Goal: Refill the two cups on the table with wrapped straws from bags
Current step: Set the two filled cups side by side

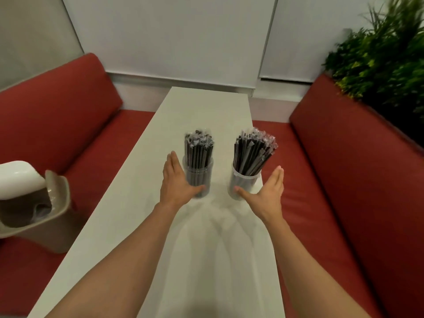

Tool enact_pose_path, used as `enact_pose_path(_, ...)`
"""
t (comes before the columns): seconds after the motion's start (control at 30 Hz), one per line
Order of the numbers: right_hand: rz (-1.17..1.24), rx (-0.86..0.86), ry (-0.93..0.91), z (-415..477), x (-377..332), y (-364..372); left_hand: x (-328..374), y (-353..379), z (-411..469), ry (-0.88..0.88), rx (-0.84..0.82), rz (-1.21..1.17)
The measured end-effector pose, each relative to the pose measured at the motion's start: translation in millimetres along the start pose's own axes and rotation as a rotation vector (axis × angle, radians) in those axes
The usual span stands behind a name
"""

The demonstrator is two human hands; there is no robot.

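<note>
1. We see two clear plastic cups standing side by side near the middle of the long white worktop, a narrow strip of bare surface between them.
2. The left cup is packed with dark wrapped straws that stand nearly upright, their crinkled clear wrapper ends bunched at the top.
3. The right cup holds its own bundle of wrapped straws, and these lean and fan out toward the right.
4. Our left hand is spread flat with the fingers straight, the palm turned toward the left cup; it lies against the cup's left side with the thumb reaching across the lower front. The grip is wide open and not closed around anything.
5. Our right hand is likewise open, palm facing inward, just beside the right cup's right side; the thumb tip meets the lower front of that cup, while the fingers stand clear of the wall. It holds nothing.
6. Both cups thus sit between our two open hands, each cup on the inner side of its nearer palm.
7. Red cushioned benches run along both sides of the worktop, a beige bin with a white lid sits on the left seat, and green plants rise behind the right backrest.
</note>
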State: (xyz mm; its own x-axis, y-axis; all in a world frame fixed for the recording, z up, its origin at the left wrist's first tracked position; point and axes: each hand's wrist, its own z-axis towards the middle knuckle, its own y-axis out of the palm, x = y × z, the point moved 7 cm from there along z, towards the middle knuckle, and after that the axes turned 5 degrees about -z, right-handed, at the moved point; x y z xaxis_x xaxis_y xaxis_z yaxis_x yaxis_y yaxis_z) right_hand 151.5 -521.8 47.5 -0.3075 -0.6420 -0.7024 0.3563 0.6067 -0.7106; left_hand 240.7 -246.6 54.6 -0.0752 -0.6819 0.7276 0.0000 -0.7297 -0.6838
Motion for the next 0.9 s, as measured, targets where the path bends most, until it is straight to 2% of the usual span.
enact_pose_path(0.13,0.04,-0.108,0.127,37,12,15,-9,19,31,-0.072,-0.093,-0.101)
enact_pose_path(0.3,0.137,-0.079,0.078,63,6,29,-10,27,49,-0.023,-0.067,-0.285)
enact_pose_path(0.37,0.161,-0.112,0.094,66,6,34,-8,27,50,-0.007,-0.066,-0.315)
enact_pose_path(0.53,0.114,-0.053,0.095,64,7,28,-9,24,53,0.026,-0.061,-0.326)
enact_pose_path(0.73,0.064,-0.055,0.083,75,-12,31,-22,-10,70,0.037,-0.015,-0.323)
enact_pose_path(0.9,0.133,-0.012,0.033,85,-72,53,-43,-69,102,0.053,0.082,-0.31)
